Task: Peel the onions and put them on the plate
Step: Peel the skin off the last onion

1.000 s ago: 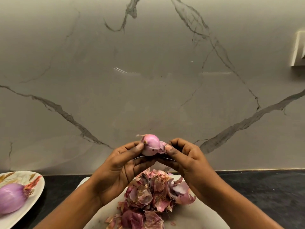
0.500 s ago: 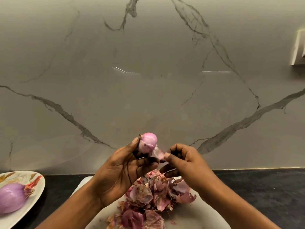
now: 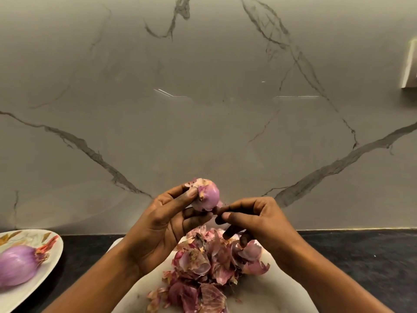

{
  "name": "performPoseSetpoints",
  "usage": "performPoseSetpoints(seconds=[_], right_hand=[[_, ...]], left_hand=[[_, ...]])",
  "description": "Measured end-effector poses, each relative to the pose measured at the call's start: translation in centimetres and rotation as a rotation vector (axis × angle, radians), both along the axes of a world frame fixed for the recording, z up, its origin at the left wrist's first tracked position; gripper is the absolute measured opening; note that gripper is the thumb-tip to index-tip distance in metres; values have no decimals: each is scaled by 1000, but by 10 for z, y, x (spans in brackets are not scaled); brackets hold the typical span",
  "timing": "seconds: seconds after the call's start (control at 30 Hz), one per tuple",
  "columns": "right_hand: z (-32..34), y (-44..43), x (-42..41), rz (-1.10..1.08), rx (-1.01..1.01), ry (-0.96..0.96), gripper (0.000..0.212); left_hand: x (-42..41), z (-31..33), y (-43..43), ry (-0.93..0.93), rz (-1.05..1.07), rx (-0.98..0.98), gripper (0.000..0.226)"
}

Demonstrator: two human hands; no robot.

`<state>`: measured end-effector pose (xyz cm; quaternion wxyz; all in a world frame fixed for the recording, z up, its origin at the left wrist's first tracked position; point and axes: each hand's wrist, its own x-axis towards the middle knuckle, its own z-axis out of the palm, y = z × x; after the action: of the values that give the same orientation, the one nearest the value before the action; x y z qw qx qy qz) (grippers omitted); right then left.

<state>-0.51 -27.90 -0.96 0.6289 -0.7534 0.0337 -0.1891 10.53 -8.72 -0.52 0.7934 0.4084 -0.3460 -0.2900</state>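
My left hand (image 3: 162, 222) grips a small pink onion (image 3: 208, 196) above the board, thumb pressed on its papery top. Some loose skin still clings to that top end. My right hand (image 3: 259, 220) is just right of the onion, its thumb and forefinger pinching a small strip of onion skin (image 3: 220, 204) at the onion's lower end. A floral plate (image 3: 56, 251) lies at the far left, and a peeled purple onion (image 3: 20, 267) rests on it.
A pile of onion peels (image 3: 209, 267) lies on a white cutting board (image 3: 266, 297) under my hands. The board sits on a dark countertop (image 3: 361, 256). A marble wall (image 3: 203, 109) rises right behind.
My left hand has turned the onion and raised it slightly. My right hand has drawn back a little to the right, pulling skin away from the onion.
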Motion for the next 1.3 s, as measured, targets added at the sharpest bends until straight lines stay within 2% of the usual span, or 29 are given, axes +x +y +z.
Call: performPoseSetpoints(seconds=[0.07, 0.13, 0.2, 0.27, 0.33, 0.63, 0.93, 1.17, 1.3], right_hand=[[2, 0, -1, -26, -1, -33, 12], [4, 1, -2, -51, -16, -86, 13], [4, 4, -3, -35, -41, -137, 22], [2, 6, -4, 3, -84, -168, 34], [0, 6, -5, 25, -119, -190, 36], [-1, 4, -3, 43, -83, -200, 24], [-5, 6, 0, -23, -93, -263, 33], [1, 5, -3, 10, 38, -192, 19], [-1, 6, -2, 18, 28, -190, 22]], left_hand=[[0, 1, -2, 5, 64, 26, 59], [0, 1, -4, 0, 139, 63, 39], [-1, -1, -6, -11, 193, 106, 33], [-2, -2, -6, -43, 195, 135, 31], [-3, -3, -5, -84, 187, 164, 30], [-5, -7, -7, -181, 243, 268, 38], [-5, -4, -5, -133, 205, 234, 39], [-4, -4, -7, -107, 226, 220, 36], [-5, -4, -7, -130, 227, 227, 30]])
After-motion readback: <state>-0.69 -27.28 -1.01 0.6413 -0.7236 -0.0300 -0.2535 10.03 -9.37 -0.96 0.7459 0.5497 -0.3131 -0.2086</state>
